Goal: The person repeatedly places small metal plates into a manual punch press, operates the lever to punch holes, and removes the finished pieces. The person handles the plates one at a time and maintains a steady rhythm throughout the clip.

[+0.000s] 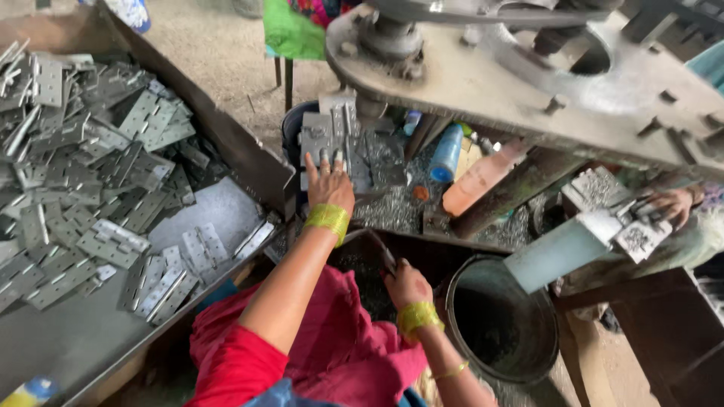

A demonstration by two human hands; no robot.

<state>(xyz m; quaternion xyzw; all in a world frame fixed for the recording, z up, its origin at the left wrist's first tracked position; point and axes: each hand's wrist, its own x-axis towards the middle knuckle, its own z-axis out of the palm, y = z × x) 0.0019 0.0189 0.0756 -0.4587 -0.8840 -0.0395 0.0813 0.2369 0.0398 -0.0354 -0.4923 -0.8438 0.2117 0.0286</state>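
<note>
Nearest, the right hand (406,285) is clenched around a thin metal tool (386,256), just beside a dark bucket (501,320). Farther out, the left hand (329,185) lies with its fingers (324,160) released and spread on a grey metal hinge (326,136) under the machine (513,83). Loose hinges (90,188) heap in the tray (219,207) to the left. Another person's hand (671,203) works far right.

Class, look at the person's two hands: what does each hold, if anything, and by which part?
The left hand rests on a hinge, fingertips over its lower edge. The right hand grips a thin tool by its lower end.
</note>
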